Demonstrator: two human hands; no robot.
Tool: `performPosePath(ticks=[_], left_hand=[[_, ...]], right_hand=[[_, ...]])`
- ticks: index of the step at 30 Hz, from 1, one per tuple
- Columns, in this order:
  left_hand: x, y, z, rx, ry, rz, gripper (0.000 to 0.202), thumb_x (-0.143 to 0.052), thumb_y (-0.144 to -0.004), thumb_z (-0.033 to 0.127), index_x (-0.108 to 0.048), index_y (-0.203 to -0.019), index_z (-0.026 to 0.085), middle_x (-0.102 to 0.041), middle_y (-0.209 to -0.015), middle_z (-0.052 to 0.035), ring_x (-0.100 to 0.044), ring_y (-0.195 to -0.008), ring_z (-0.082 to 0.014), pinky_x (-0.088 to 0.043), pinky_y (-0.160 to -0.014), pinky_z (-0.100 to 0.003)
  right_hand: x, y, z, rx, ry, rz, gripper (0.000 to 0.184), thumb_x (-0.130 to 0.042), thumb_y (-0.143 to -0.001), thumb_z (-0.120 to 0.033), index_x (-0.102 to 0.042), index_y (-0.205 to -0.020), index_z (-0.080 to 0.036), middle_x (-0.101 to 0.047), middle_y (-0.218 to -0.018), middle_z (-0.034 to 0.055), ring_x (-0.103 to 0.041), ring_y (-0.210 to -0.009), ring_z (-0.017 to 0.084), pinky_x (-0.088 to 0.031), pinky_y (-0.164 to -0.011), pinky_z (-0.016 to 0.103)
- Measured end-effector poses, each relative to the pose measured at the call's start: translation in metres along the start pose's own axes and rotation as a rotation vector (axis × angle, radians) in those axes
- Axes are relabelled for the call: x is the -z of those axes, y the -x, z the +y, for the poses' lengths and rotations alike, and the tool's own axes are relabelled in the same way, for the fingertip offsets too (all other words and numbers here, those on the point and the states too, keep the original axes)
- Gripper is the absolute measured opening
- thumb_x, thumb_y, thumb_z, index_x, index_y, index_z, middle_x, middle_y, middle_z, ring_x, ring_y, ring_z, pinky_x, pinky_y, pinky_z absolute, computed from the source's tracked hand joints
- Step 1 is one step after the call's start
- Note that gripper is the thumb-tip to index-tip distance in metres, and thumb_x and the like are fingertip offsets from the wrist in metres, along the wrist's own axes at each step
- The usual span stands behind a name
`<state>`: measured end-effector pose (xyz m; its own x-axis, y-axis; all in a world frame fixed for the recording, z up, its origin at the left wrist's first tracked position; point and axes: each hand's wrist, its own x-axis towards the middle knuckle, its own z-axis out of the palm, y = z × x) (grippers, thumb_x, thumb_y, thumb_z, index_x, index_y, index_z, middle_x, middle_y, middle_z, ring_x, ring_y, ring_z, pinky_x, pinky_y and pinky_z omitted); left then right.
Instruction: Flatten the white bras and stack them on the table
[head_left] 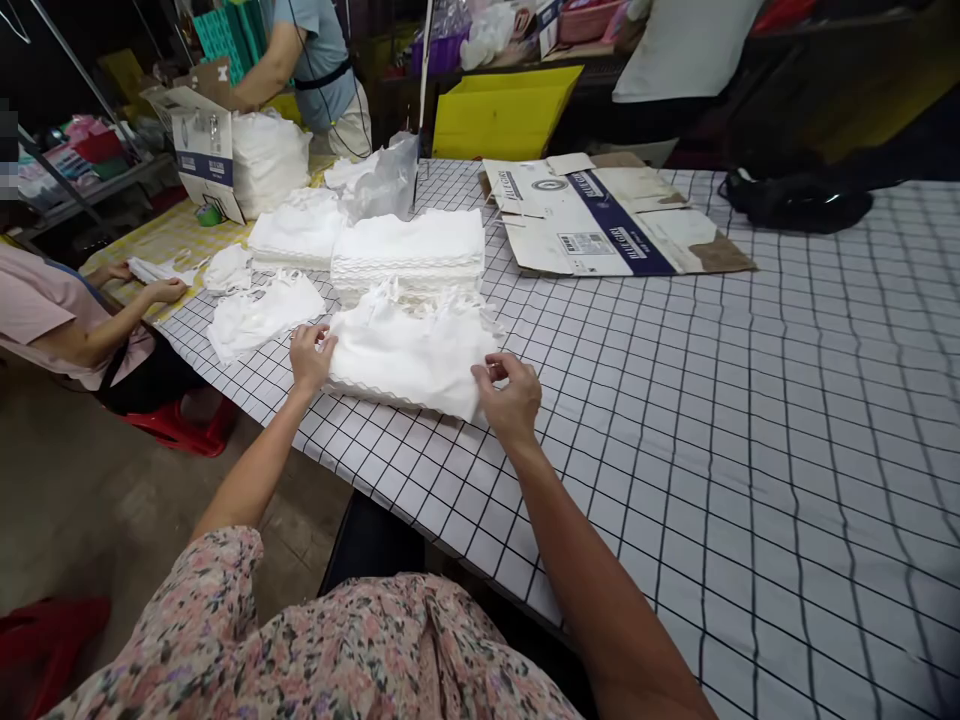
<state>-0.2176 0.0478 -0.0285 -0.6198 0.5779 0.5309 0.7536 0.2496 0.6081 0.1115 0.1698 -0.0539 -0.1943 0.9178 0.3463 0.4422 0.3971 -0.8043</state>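
White cloth (411,358), left hand (310,358), right hand (510,400)

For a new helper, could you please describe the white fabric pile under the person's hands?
On the white checked tablecloth, the white fabric pile lies between the left hand and right hand. Unlike the neat stack just behind it, it is loose and rumpled.

The left hand (311,358) lies against the edge of a folded white cloth pile (409,360) on the checked-cloth counter (675,430). The right hand (510,398) seems to pinch its near corner, just before a taller white stack (409,255).
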Motion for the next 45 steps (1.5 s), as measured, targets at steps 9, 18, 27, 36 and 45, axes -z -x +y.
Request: performPosePath(ticks=[9,18,27,36,45], left_hand=[[0.000,0.000,0.001,-0.035,0.021,0.037,0.015,-0.073,-0.095,0.021,-0.065,-0.083,0.025,-0.074,-0.091,-0.0058,-0.065,-0.091,-0.0258,-0.052,-0.095,-0.042],[0.000,-0.003,0.002,0.090,0.079,-0.037,0.011,-0.079,-0.089,0.021,-0.068,-0.087,0.023,-0.070,-0.088,-0.0020,-0.063,-0.080,-0.0196,-0.053,-0.083,-0.034],[-0.002,-0.010,0.007,0.128,0.084,-0.020,0.013,-0.072,-0.091,0.023,-0.066,-0.079,0.023,-0.074,-0.086,-0.0024,-0.066,-0.080,-0.0198,-0.054,-0.084,-0.034],[0.002,-0.005,0.005,0.143,0.071,-0.039,0.014,-0.081,-0.083,0.021,-0.068,-0.082,0.022,-0.069,-0.087,-0.0020,-0.061,-0.077,-0.0182,-0.053,-0.082,-0.034],[-0.006,-0.008,0.006,0.057,0.040,-0.019,0.012,-0.078,-0.084,0.018,-0.067,-0.082,0.024,-0.066,-0.084,-0.0017,-0.060,-0.081,-0.0213,-0.053,-0.089,-0.037]], right_hand=[[-0.005,-0.002,0.002,0.124,0.065,0.074,0.020,-0.055,-0.096,-0.041,-0.064,-0.100,-0.023,-0.068,-0.086,0.0067,-0.059,-0.089,0.028,-0.038,-0.093,0.045],[-0.009,-0.025,0.007,0.005,0.000,0.048,0.018,-0.058,-0.090,-0.043,-0.056,-0.087,-0.025,-0.064,-0.079,0.0035,-0.058,-0.086,0.027,-0.040,-0.094,0.045],[-0.013,-0.043,0.002,0.077,0.029,0.056,0.023,-0.056,-0.090,-0.045,-0.052,-0.080,-0.025,-0.061,-0.076,0.0042,-0.055,-0.084,0.026,-0.040,-0.096,0.048],[-0.007,-0.029,0.021,0.103,0.030,0.025,0.025,-0.063,-0.090,-0.049,-0.060,-0.087,-0.024,-0.065,-0.082,0.0042,-0.057,-0.082,0.025,-0.045,-0.086,0.041],[-0.004,-0.013,0.015,0.344,0.222,0.089,0.023,-0.048,-0.105,-0.035,-0.062,-0.091,-0.023,-0.070,-0.095,0.0103,-0.059,-0.093,0.029,-0.038,-0.109,0.058]])
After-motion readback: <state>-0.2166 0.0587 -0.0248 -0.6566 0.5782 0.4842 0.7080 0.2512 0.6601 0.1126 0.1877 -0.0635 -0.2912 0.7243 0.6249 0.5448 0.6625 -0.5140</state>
